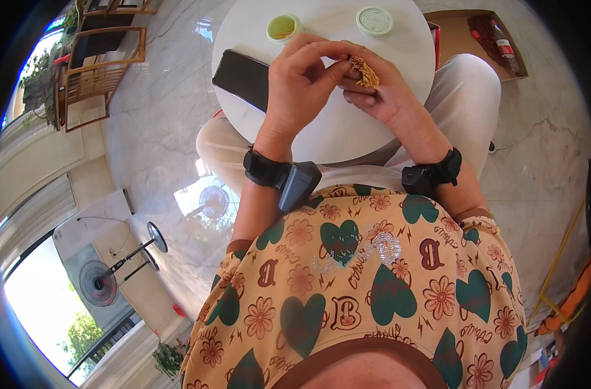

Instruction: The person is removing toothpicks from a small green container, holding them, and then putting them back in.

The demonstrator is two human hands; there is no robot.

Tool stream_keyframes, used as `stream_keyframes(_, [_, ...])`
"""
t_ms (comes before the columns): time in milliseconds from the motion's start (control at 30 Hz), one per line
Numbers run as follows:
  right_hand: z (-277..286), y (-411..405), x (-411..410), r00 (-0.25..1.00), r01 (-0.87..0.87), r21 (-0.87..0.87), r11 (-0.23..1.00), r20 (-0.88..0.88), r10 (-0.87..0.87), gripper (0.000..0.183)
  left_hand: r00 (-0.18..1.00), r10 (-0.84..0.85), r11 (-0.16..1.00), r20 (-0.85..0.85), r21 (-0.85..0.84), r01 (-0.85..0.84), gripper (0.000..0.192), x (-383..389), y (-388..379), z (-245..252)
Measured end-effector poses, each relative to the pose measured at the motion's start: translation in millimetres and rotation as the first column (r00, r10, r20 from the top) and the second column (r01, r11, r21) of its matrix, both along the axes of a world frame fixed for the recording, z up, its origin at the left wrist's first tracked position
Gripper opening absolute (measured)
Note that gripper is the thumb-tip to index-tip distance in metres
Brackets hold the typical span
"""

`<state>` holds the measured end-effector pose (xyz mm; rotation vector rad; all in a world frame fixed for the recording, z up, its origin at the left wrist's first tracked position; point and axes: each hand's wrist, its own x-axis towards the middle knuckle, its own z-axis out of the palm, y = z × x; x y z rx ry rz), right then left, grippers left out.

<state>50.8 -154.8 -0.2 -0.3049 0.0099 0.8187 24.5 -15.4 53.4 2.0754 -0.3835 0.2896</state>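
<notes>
Above the round white table point(334, 131), my right hand point(380, 82) is closed around a bundle of thin wooden sticks that look like toothpicks point(366, 74), their ends fanned out. My left hand point(303, 73) reaches across, thumb and fingertips at the upper left of the bundle; whether they pinch a stick is hidden. Beyond my left hand stands an open pale-green round container point(283, 28) with a few similar sticks inside. A matching pale-green lid with a ridged top point(375, 22) rests farther right. Partly behind my left wrist lies a dark-screened smartphone point(242, 78).
Right of the table, a shallow cardboard box point(453, 36) on the marble floor holds a plastic bottle point(504, 48) and a dark red heap. My knees flank the table. Wooden chairs point(91, 73) stand far left, with a standing fan point(98, 283) lower left.
</notes>
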Motion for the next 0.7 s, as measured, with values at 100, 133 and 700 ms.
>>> stream_keyframes(100, [0.9,-0.1,-1.9,0.999,0.025,-0.025,0.999,-0.042,-0.026,0.019,0.999,-0.026,1.0,0.029,0.006,0.026,0.017,0.0,-3.1,0.0])
stream_keyframes(133, [-0.2,-0.2,-1.8,0.998,0.025,-0.014,1.0,-0.053,-0.026,0.019,0.998,-0.032,0.999,0.045,0.024,0.031,0.015,0.7,-4.0,0.7])
stream_keyframes(700, [-0.9,-1.5,0.5,0.999,-0.011,0.003,1.0,-0.039,0.011,0.019,0.999,0.03,0.991,-0.019,-0.128,-0.032,0.013,-1.8,-3.0,-1.6])
